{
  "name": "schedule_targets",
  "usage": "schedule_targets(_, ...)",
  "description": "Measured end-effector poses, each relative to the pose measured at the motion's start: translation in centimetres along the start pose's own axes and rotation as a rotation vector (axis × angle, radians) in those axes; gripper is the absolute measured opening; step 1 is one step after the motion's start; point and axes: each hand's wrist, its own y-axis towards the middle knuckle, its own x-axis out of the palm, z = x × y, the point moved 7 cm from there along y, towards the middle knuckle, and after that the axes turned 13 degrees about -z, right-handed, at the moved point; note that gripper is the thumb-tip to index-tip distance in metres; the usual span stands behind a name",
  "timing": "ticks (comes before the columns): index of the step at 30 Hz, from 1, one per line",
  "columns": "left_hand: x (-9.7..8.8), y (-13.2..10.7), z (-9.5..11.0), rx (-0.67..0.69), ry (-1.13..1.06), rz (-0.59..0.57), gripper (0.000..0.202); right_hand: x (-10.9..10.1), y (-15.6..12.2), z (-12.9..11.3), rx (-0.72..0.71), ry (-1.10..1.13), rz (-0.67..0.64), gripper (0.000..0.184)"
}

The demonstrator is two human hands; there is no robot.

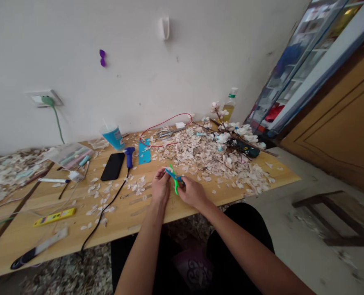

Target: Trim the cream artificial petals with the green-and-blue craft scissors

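Note:
My right hand (193,191) grips the handle of blue and bright-green scissors (175,178), held just above the front part of the table. The blades point up and left toward my left hand (160,183). My left hand's fingers are pinched together around a small pale petal-like piece (169,169), close to the blade tips. Its outline is hard to make out at this size. A large heap of whitish petal-like pieces (197,149) lies just beyond both hands. Branches with white blossoms (225,137) rest across the heap's right side.
Left of my hands lie a blue glue gun (129,157) with a black cord, a black phone (112,166), a blue cup (113,138), a yellow box cutter (55,216) and a scraper-like tool (39,248). A bottle (229,106) stands against the wall. A wooden stool (335,219) is at right.

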Motion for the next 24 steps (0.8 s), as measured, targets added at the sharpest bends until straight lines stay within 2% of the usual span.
schedule_targets(7, 0.35, -0.05, 0.16, -0.033, 0.024, -0.009, 0.034, -0.19, -0.15, 0.36, -0.015, 0.05, 0.019, 0.014)
schedule_targets(15, -0.22, 0.37, 0.37, 0.021, 0.076, 0.022, 0.036, -0.31, -0.02, 0.38, -0.019, 0.018, 0.038, 0.012)
schedule_targets(24, 0.59, -0.02, -0.16, -0.046, -0.125, 0.001, 0.034, 0.12, 0.26, 0.69, 0.007, -0.033, 0.057, 0.012)
